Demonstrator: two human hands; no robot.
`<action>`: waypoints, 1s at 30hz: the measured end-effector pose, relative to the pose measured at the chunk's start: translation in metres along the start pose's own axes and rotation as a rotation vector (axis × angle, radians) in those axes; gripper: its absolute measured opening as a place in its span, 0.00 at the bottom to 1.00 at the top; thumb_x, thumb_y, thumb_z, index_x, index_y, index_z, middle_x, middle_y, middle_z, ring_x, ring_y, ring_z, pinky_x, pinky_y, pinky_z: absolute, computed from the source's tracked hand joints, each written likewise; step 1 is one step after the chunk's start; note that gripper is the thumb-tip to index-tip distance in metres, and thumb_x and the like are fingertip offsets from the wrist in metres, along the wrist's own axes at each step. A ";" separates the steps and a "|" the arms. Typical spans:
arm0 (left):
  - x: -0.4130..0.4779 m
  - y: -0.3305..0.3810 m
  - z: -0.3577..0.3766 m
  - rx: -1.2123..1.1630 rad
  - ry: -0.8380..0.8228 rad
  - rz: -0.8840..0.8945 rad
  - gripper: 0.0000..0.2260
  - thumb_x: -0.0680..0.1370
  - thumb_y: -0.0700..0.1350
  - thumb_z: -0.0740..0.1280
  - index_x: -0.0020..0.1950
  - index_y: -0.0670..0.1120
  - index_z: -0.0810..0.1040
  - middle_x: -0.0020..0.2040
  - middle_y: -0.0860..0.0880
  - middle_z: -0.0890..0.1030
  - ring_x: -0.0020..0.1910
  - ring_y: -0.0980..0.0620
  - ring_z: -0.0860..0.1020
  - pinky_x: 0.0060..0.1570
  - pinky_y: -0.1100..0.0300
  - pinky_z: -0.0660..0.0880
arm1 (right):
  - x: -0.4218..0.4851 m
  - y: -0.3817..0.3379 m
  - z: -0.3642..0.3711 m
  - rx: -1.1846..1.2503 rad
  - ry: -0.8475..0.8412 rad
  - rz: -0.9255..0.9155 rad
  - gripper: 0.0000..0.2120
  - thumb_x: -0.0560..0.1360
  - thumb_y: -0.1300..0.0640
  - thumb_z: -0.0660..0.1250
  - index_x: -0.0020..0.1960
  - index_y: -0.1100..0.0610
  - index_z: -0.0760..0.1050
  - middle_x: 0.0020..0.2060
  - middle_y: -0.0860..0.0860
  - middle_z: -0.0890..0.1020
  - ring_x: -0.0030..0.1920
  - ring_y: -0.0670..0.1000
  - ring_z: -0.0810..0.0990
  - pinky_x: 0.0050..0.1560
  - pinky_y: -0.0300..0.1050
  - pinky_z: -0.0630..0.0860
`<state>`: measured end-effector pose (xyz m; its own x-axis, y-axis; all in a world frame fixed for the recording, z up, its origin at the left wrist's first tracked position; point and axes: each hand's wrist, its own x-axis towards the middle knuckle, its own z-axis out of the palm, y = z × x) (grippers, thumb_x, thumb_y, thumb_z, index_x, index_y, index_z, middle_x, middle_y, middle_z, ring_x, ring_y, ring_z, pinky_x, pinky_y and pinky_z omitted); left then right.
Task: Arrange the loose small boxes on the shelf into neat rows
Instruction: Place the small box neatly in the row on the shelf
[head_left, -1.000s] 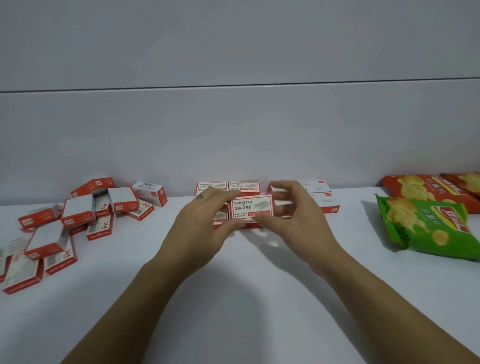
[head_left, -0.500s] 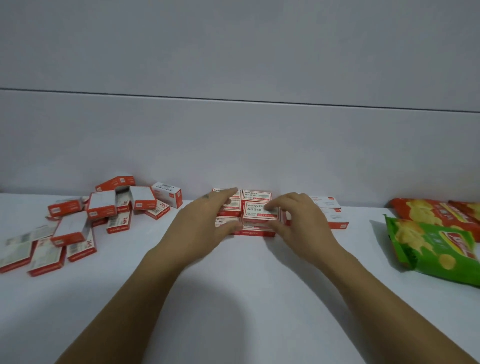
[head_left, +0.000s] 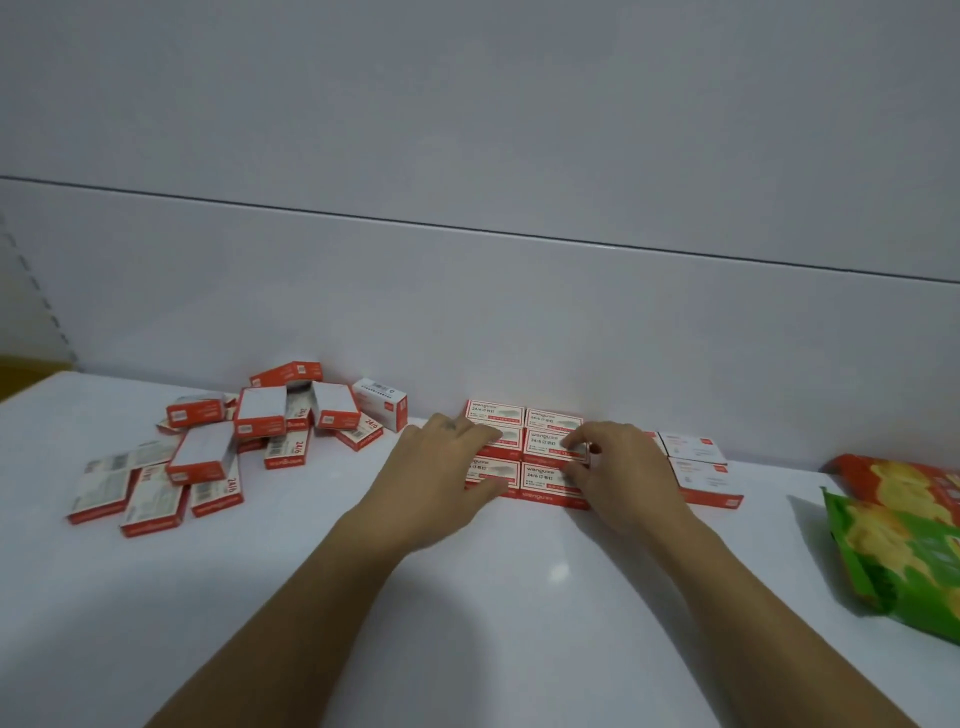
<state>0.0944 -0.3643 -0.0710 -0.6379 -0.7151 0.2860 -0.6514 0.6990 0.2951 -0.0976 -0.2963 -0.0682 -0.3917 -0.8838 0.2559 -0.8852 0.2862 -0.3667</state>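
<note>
A neat block of small red-and-white boxes (head_left: 496, 411) stands against the back wall, two columns wide and three rows deep. My left hand (head_left: 441, 467) lies over the left column with straight fingers, its thumb at the front box's edge. My right hand (head_left: 621, 465) is bent over the right column and pinches its middle box (head_left: 545, 445) between fingertips and thumb. A heap of loose small boxes (head_left: 260, 431) lies jumbled at the left, some flat, some stacked askew. Two more boxes (head_left: 701, 467) sit just right of my right hand.
A green snack bag (head_left: 898, 561) and a red one (head_left: 904, 478) lie at the right end of the white shelf (head_left: 519, 597). The shelf's left end (head_left: 36, 387) meets a perforated upright. The back wall is close behind the boxes.
The box both hands held above the block has come down into it. Both hands now sit low on the block. The camera has turned a little to the left.
</note>
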 end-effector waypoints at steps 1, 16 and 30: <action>0.000 0.000 0.001 0.005 -0.009 0.008 0.24 0.77 0.60 0.61 0.71 0.56 0.65 0.69 0.55 0.71 0.66 0.54 0.67 0.67 0.53 0.64 | 0.000 0.001 0.001 -0.007 0.003 -0.003 0.13 0.74 0.51 0.70 0.57 0.48 0.79 0.54 0.49 0.81 0.51 0.49 0.77 0.50 0.42 0.71; 0.003 0.003 0.005 -0.035 -0.045 -0.051 0.23 0.77 0.60 0.62 0.71 0.57 0.66 0.70 0.55 0.70 0.67 0.55 0.67 0.66 0.57 0.66 | -0.001 -0.005 0.007 -0.188 0.029 -0.120 0.14 0.78 0.48 0.60 0.60 0.47 0.78 0.57 0.47 0.79 0.55 0.50 0.72 0.56 0.45 0.64; -0.011 -0.013 -0.039 0.134 0.062 -0.092 0.21 0.77 0.60 0.62 0.68 0.55 0.69 0.67 0.54 0.72 0.67 0.51 0.67 0.65 0.50 0.64 | -0.004 -0.043 -0.003 -0.174 -0.011 -0.293 0.27 0.74 0.41 0.62 0.70 0.47 0.65 0.68 0.48 0.69 0.67 0.52 0.67 0.69 0.50 0.58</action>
<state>0.1265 -0.3657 -0.0422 -0.5489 -0.7720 0.3204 -0.7575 0.6215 0.1997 -0.0590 -0.3032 -0.0508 -0.1124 -0.9415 0.3177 -0.9896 0.0773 -0.1210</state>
